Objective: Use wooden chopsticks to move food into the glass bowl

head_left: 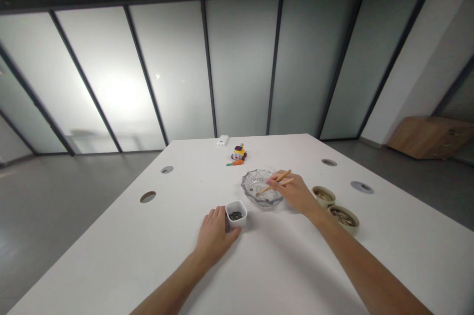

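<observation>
My left hand (214, 235) curls around the left side of a small white square bowl (237, 224), thumb at its near side and fingers along its far left. Dark, seed-like pieces (235, 216) lie inside. In my right hand (293, 191) is a pair of wooden chopsticks (264, 190), their tips down in a clear cut-glass bowl (246, 177). A few small dark pieces show in the glass bowl. Whether the tips pinch anything is too small to tell.
Two cream bowls stand beside my right forearm, the farther bowl (314, 189) and the nearer bowl (351, 229), with pale brown contents. Beyond the glass bowl are a toy car (239, 153), an orange carrot-like item (237, 162) and a white box-like device (222, 140). Round holes pierce the white table (177, 255).
</observation>
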Demonstrator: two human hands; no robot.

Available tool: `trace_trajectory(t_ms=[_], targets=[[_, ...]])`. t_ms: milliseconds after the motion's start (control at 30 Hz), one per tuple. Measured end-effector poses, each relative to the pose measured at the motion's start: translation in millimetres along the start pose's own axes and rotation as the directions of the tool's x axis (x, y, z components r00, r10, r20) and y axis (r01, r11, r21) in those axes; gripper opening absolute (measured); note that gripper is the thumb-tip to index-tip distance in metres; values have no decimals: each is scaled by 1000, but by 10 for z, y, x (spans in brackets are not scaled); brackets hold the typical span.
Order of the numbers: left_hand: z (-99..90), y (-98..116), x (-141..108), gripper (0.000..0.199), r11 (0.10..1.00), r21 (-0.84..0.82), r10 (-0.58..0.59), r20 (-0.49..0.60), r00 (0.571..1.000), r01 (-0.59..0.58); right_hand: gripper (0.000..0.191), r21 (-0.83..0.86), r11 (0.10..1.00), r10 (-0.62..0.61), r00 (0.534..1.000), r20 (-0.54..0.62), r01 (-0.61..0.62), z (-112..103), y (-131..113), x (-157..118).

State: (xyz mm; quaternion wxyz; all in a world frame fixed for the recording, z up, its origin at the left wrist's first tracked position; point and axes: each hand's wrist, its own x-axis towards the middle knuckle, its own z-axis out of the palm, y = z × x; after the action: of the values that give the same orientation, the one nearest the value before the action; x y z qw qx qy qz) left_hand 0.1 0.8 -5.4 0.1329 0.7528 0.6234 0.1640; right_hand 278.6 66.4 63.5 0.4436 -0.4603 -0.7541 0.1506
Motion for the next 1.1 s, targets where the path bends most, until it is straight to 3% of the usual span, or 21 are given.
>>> trace_trajectory(t_ms=[867,1100], targets=[[-15,0,4,26,1000,2,2,2,1000,-2,48,53,998,-46,998,38,44,85,-25,-20],[-18,-3,5,25,1000,-12,6,-2,1000,-6,41,79,996,-38,999,19,36,106,3,-48]])
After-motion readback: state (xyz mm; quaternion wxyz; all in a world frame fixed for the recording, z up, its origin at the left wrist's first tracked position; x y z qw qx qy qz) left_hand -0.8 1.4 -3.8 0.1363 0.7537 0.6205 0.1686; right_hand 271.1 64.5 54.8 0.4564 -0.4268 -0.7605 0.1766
